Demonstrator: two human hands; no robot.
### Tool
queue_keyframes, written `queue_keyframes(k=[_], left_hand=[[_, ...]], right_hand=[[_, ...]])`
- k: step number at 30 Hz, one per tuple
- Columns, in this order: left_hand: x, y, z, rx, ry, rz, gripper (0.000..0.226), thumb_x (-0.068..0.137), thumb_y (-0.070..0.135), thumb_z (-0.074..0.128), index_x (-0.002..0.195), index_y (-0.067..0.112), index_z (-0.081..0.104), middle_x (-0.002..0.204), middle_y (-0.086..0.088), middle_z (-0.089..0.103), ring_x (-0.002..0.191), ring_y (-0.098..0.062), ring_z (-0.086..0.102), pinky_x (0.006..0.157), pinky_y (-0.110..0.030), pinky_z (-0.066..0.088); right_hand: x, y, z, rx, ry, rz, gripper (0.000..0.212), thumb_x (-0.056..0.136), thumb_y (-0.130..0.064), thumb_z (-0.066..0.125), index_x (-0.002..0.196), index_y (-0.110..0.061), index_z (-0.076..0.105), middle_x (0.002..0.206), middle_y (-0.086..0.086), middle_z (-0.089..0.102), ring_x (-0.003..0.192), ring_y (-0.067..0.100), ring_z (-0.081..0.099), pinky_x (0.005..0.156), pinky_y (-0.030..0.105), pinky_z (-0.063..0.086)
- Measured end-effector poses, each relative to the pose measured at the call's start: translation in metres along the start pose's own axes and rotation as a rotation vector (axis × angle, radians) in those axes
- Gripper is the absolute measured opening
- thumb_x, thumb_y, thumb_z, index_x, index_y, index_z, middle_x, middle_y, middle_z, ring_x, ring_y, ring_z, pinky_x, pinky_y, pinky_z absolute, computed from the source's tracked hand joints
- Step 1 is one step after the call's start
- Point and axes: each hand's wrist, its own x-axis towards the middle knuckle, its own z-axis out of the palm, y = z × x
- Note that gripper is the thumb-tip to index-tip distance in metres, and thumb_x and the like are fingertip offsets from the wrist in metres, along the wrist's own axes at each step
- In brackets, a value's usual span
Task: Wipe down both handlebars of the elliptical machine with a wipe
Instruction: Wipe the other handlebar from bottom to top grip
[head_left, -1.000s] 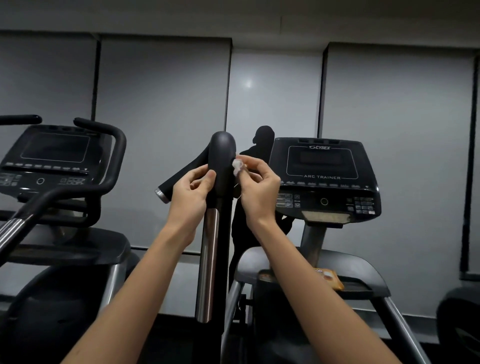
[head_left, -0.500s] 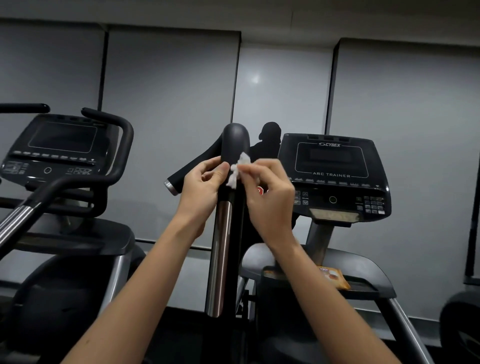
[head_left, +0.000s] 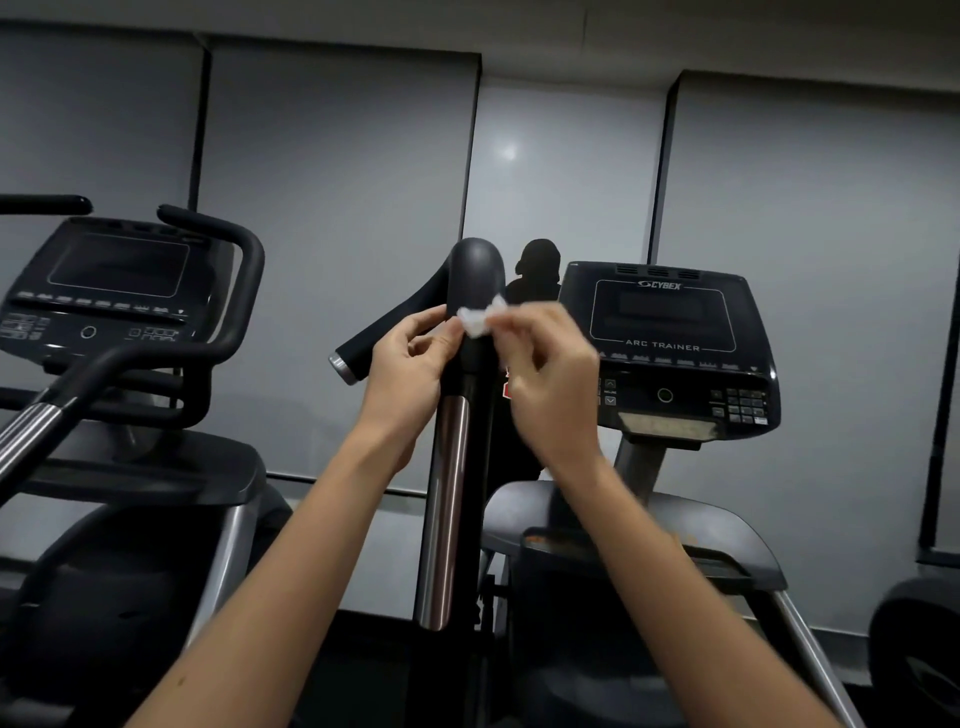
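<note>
Far left sits the neighbouring console (head_left: 104, 291) with its looped bar (head_left: 228, 322), not part of this job.

Moving right, left hand (head_left: 410, 364) is up at the upright handlebar (head_left: 475, 275). Fingers are curled, thumb and forefinger pinching the left end of the wipe (head_left: 480, 318).

The wipe is a small white crumpled piece stretched across the front of the black grip, just under the rounded cap. Can't tell if it's pressed on the rubber or only in front of it.

Right hand (head_left: 545, 374) pinches the other end. It's motion-blurred, so finger detail is poor. Behind it is the Cybex console (head_left: 670, 343).

My read: the step is spreading and seating the wipe on this bar, early in the task. To do it well:
- open the wipe flatter before contact, since a wad that small covers little
- wrap it round the full circumference with one hand, not just the front face
- start at the cap and pull down in one pass to the chrome tube (head_left: 447, 493)
- do the angled side grip (head_left: 384, 332) too, it looks like the same bar
- steady the bar lower down with the free hand, it likely swings
- refold to a clean face for the second handlebar, which I can't pick out in view
</note>
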Motion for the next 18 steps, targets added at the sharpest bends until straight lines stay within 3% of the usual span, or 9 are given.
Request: queue_keyframes(k=[6, 10, 18], left_hand=[[-0.002, 0.0, 0.0, -0.009, -0.012, 0.019, 0.017, 0.094, 0.018, 0.053, 0.111, 0.018, 0.054, 0.082, 0.004, 0.064, 0.068, 0.001, 0.063, 0.078, -0.022, 0.052], [-0.001, 0.0, 0.0, -0.032, -0.01, 0.012, 0.013, 0.094, 0.016, 0.053, 0.107, 0.018, 0.056, 0.081, 0.004, 0.064, 0.063, 0.004, 0.063, 0.073, -0.02, 0.052], [0.0, -0.002, 0.0, -0.004, -0.003, 0.02, 0.018, 0.093, 0.019, 0.054, 0.111, 0.017, 0.057, 0.087, 0.003, 0.064, 0.077, -0.001, 0.062, 0.09, -0.032, 0.051]], right_hand=[[-0.011, 0.0, 0.004, -0.029, 0.048, -0.035, 0.012, 0.084, 0.002, 0.061, 0.09, -0.002, 0.071, 0.085, -0.001, 0.054, 0.078, -0.006, 0.05, 0.07, 0.006, 0.039], [0.025, 0.002, 0.013, 0.026, 0.094, 0.024, 0.012, 0.085, -0.002, 0.061, 0.089, -0.005, 0.072, 0.083, -0.003, 0.053, 0.072, 0.002, 0.053, 0.063, 0.013, 0.041], [0.082, 0.029, 0.039, 0.259, 0.189, 0.509, 0.011, 0.083, -0.016, 0.07, 0.089, -0.007, 0.073, 0.088, 0.011, 0.07, 0.07, 0.013, 0.06, 0.069, 0.028, 0.051]])
